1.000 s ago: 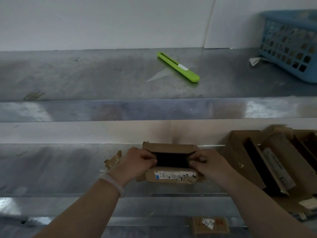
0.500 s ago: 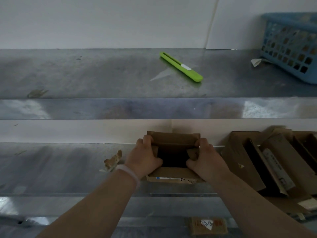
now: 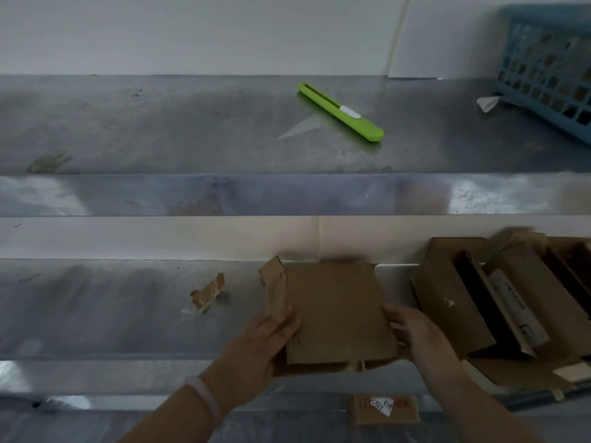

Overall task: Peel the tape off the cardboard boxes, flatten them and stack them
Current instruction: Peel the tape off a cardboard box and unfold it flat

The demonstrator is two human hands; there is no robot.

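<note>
**Flattened box held between both hands on the lower shelf**

I see my left hand (image 3: pixel 268 338) gripping the left edge of the cardboard box (image 3: pixel 335 311), fingers wrapped over the top face near a narrow side flap that sticks up just beyond them. My right hand (image 3: pixel 412 334) grips the opposite edge, its fingers curled round the side. The box lies pressed flat between the two grips, its plain brown face up, on the lower shelf (image 3: pixel 112 314). Both forearms reach in from the bottom of the view; a pale band circles the left wrist.

Left of my left fingers lies a torn scrap (image 3: pixel 208 292). Right of my right fingers sits a pile of other boxes (image 3: pixel 454 298). Far beyond both hands, on the upper shelf (image 3: pixel 160 123), rest a green cutter (image 3: pixel 340 111) and a blue basket (image 3: pixel 550 65).
</note>
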